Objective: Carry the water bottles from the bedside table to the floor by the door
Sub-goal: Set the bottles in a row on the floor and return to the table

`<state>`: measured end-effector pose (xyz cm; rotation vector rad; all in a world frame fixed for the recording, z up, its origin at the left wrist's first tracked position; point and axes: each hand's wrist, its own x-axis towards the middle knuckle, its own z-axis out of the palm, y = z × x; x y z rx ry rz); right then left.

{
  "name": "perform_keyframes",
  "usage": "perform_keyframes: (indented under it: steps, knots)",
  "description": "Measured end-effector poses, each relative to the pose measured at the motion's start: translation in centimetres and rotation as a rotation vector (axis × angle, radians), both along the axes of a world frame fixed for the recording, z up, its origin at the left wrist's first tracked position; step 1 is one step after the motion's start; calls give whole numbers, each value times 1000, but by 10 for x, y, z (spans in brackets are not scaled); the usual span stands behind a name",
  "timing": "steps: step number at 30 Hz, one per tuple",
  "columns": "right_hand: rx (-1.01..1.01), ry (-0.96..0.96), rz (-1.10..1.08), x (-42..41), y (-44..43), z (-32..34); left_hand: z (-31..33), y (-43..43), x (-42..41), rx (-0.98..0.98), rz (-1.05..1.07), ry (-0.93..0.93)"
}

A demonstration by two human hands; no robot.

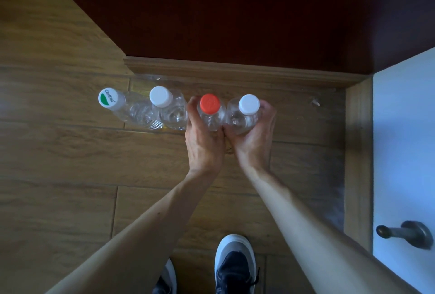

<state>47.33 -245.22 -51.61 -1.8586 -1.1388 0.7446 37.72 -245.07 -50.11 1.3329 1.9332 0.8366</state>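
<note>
1. My left hand (203,139) is wrapped round the red-capped bottle (210,105), fingers (191,106) curled round its far side just under the shoulder.
2. My right hand (255,139) grips the end white-capped bottle (249,104) the same way, fingers (268,108) clamped on its body. The two bottles stand upright, side by side, almost touching.
3. Both are low over the wooden floor (70,152), near the skirting board (235,67) and beside the pale door (404,140). My hands hide their bases, so I cannot tell whether they have landed.
4. To my left stand the other white-capped bottle (161,96) and the Cestbon bottle (108,100), in one row with mine.
5. These are clear, thin-walled plastic, so I judge they would dent under a hard squeeze. How full they are I cannot tell, so I keep a firm mid-body hold.
6. The smooth sides may slip, and a narrow base tips easily. I would let go only once each bottle stands steady.
</note>
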Motion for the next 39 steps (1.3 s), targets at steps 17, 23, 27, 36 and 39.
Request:
perform_keyframes:
  steps: [17,23,27,36,39]
  knots:
    - [-706,-339,409,26,-55,144,139,-54,-40,-466,-242,209]
    - [-828,-530,670,32,-69,236,226,-71,-64,-583,-421,432]
    - [-823,-656,823,32,-64,293,271,-79,-73,-556,-571,563]
    - [-725,-807,943,39,-41,395,367,-74,-94,-493,-561,632]
    - [-702,-820,954,31,-30,423,391,-69,-106,-466,-549,627]
